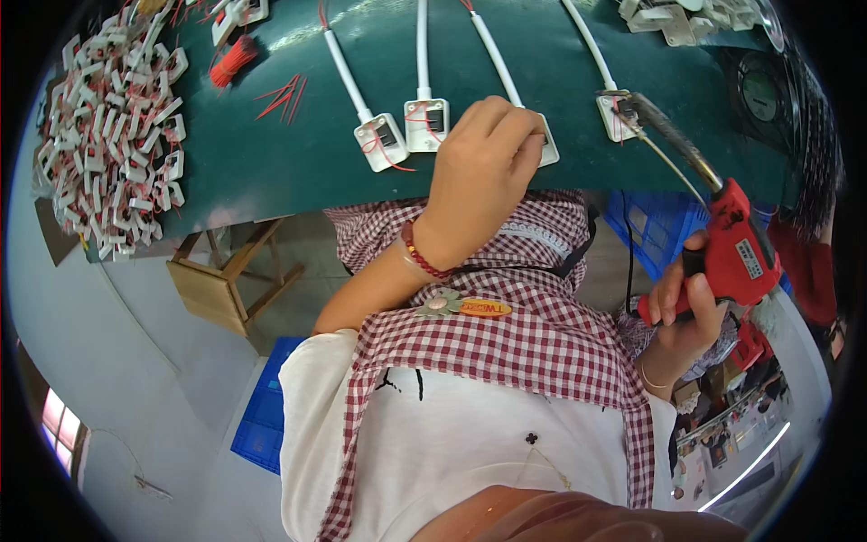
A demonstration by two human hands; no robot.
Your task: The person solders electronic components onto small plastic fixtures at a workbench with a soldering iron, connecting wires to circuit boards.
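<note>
My right hand [686,303] is wrapped around the handle of a red soldering gun [741,248]. The gun's metal barrel and a thin feed tube slant up left, their ends over a small white plastic housing [618,122] with a white cable. My left hand [483,167] is closed, fingers curled down over another white housing [550,149]; whatever is between its fingertips is hidden. Left of that hand lie two more housings, one upright [426,135] and one tilted [383,155], each with a dark part, thin red wires and a white cable running away.
A large heap of white parts with red wires [122,154] fills the left of the green table [271,167]. A red wire bundle [233,61] and loose red wires [287,95] lie near it. More white parts [686,20] are far right. A wooden stool [212,285] and blue crates [664,226] stand below.
</note>
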